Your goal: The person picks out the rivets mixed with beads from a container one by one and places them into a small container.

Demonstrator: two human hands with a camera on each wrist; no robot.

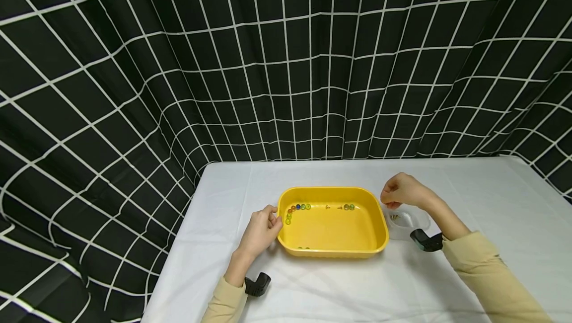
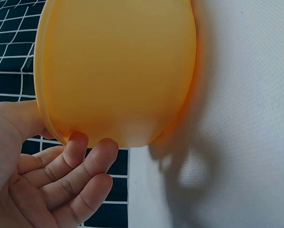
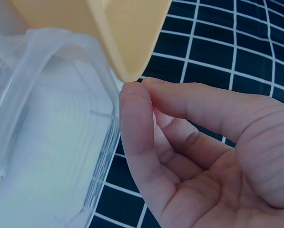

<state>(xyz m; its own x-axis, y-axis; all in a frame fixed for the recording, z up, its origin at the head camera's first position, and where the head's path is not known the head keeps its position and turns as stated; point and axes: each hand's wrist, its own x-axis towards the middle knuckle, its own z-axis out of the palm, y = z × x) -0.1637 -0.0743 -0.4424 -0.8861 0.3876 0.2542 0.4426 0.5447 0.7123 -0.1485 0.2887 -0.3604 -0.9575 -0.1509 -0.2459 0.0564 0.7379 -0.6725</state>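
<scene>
The yellow plastic tub [image 1: 332, 231] stands on the table. My left hand [image 1: 260, 229] pinches its left rim, the thumb on one side and curled fingers [image 2: 98, 154] under the edge on the other. Glass marbles [image 1: 289, 216] line the tub's left and back inner edges, with two more marbles [image 1: 349, 207] toward the back right. Two small brass-coloured pieces [image 1: 333, 207] lie between these groups. Over the clear plastic container [image 1: 398, 234], my right hand [image 1: 404, 191] has thumb and index fingertips together beside the tub's right rim; nothing shows between them.
A few small brass-coloured pieces [image 1: 395, 217] lie in the clear container, close against the tub's right side. White cloth [image 1: 500, 203] covers the table. A black curtain with white grid lines [image 1: 313, 64] hangs behind the table and along its left side.
</scene>
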